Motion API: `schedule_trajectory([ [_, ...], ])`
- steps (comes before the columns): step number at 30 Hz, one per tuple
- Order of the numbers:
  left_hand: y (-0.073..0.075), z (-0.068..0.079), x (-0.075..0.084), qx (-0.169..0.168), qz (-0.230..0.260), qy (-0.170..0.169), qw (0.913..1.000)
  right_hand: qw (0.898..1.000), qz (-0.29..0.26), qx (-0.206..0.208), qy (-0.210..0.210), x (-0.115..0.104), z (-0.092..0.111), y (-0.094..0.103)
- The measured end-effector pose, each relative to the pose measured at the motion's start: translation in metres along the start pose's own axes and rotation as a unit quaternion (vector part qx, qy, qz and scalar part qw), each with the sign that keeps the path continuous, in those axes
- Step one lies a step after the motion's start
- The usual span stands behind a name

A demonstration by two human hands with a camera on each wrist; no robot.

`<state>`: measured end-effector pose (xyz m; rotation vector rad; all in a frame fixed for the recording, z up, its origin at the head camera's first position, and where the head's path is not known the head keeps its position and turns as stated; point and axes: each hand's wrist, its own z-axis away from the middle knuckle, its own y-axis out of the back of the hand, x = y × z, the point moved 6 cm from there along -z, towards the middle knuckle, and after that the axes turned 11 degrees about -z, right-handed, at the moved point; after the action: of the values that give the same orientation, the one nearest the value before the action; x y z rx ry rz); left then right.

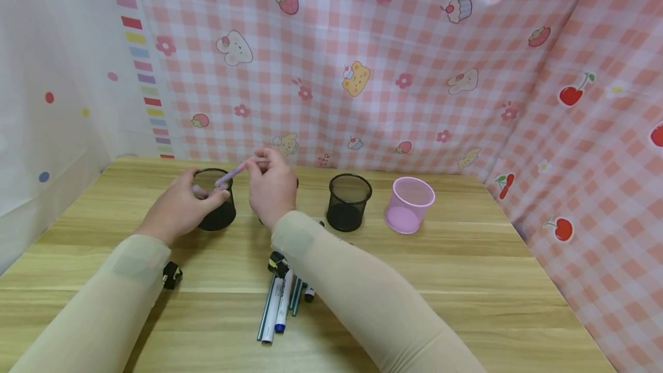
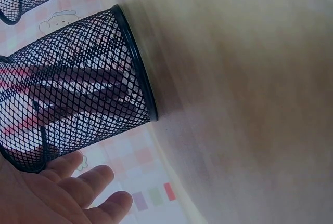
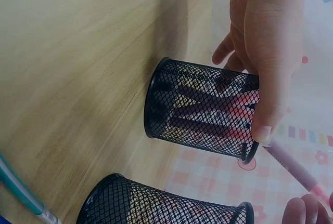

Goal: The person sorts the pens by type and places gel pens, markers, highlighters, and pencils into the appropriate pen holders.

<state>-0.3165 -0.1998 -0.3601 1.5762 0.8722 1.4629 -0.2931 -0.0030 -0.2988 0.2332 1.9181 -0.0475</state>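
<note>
A black mesh pen holder [image 1: 217,212] stands at the table's left; several pinkish pens [image 2: 88,91] show through its mesh. My left hand [image 1: 178,206] grips it at the rim, with the thumb on the near side and the fingers on the far side. Above and to the right, my right hand [image 1: 273,186] pinches a pink-purple pen [image 1: 235,171] by its upper end. That pen slants down leftward, its lower end at the holder's rim near my left thumb [image 3: 265,115].
A second black mesh holder [image 3: 171,203] is mostly hidden behind my right hand. Further right stand another black holder [image 1: 349,203] and a pink one [image 1: 409,206]. Several markers and pens [image 1: 282,304] lie under my right forearm. Patterned cloth [image 1: 321,73] hangs behind the table.
</note>
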Motion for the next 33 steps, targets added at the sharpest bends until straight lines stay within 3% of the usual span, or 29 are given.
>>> schedule_trajectory([
  [16, 0.0004, 0.0005, -0.0003, 0.001, -0.003, -0.005, 1.0, 0.998, 0.058, -0.019, -0.022, 0.0037, 0.0029, -0.0035],
  [25, 0.0009, 0.0003, 0.0007, 0.002, -0.004, -0.005, 1.0, 0.997, 0.051, -0.038, -0.05, 0.0045, 0.0071, -0.0076],
  [33, 0.001, 0.0003, 0.0012, -0.001, -0.002, -0.007, 1.0, 0.996, 0.068, -0.047, -0.044, 0.0065, 0.0082, -0.009],
])
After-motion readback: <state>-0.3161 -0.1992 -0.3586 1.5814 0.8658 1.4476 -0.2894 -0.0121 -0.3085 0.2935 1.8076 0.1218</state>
